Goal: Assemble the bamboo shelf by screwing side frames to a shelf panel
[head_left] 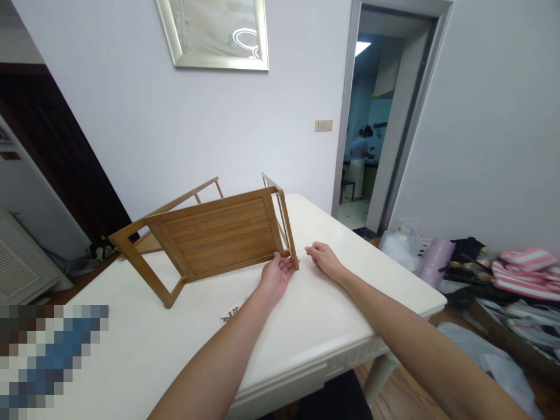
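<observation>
A brown wooden frame with a slatted panel (pixel 219 233) stands tilted on its edges on the white table (pixel 315 309). My left hand (pixel 276 276) grips its lower right corner, with the thumb on the near side and the fingers beneath and behind. To the right of that corner, my right hand (pixel 322 258) is closed in a pinch on a thin metal rod (pixel 301 249), perhaps a hex key. The rod points left at the frame's side rail; whether its tip touches is too small to tell. Several screws (pixel 230 314) lie by my left forearm.
Behind the table is a white wall with a framed picture (pixel 221 35). A doorway at right shows a person (pixel 359 154) in another room. On the floor at right are a pink roll (pixel 435 261), striped cloth (pixel 527 271) and plastic bags (pixel 485 361).
</observation>
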Demonstrator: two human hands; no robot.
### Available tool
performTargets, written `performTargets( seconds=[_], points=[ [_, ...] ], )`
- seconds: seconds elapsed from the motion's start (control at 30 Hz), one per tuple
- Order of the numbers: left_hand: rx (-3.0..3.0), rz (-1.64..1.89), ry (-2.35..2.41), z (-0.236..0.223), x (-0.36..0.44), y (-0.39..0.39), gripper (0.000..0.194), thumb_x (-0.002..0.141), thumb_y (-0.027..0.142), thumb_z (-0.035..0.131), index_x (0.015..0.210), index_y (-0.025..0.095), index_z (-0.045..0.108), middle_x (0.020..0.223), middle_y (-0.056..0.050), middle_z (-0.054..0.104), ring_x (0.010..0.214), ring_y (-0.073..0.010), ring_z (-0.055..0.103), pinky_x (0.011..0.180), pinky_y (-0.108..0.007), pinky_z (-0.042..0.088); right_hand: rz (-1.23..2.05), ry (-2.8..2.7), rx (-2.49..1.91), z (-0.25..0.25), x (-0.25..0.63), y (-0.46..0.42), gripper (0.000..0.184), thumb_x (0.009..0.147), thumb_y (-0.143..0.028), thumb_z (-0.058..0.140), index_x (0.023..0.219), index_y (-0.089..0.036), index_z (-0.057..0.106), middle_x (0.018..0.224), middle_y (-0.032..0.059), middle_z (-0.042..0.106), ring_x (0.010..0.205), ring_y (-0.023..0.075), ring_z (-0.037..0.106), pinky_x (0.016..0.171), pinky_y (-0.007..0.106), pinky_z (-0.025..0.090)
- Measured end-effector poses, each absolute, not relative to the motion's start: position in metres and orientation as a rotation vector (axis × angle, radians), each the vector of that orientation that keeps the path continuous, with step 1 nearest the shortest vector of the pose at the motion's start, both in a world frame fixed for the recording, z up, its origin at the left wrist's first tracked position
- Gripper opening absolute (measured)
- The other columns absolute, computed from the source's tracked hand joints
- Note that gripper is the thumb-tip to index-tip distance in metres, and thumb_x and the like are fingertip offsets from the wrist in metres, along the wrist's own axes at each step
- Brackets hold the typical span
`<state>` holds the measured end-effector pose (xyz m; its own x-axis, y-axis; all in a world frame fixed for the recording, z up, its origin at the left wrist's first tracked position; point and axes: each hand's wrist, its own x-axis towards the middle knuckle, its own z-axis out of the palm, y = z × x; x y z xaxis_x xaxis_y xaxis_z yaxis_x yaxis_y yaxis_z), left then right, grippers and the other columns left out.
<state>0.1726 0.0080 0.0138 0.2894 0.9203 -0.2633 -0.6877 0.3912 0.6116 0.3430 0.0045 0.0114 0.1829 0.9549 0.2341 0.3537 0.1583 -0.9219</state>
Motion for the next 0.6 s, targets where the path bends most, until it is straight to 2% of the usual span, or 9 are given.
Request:
performTargets(
  seconds=[0.6],
  points=[
    [0.444, 1.101, 0.676, 0.0139, 0.1727, 0.0069, 0.026, 0.099, 0.026, 0.04, 0.086, 0.011, 0.056, 0.074, -0.014, 0.068, 0.07, -0.0198, 0.071, 0.068, -0.03, 0.059, 0.965, -1.302, -1.369, 0.0187, 0.3427, 0.0061, 0.022, 0.073, -0.036, 0.056, 0.06, -0.021, 0.048, 0.044, -0.0076, 0.033, 0.039, 0.0069, 0.022, 0.041, 0.025, 0.014]
  ],
)
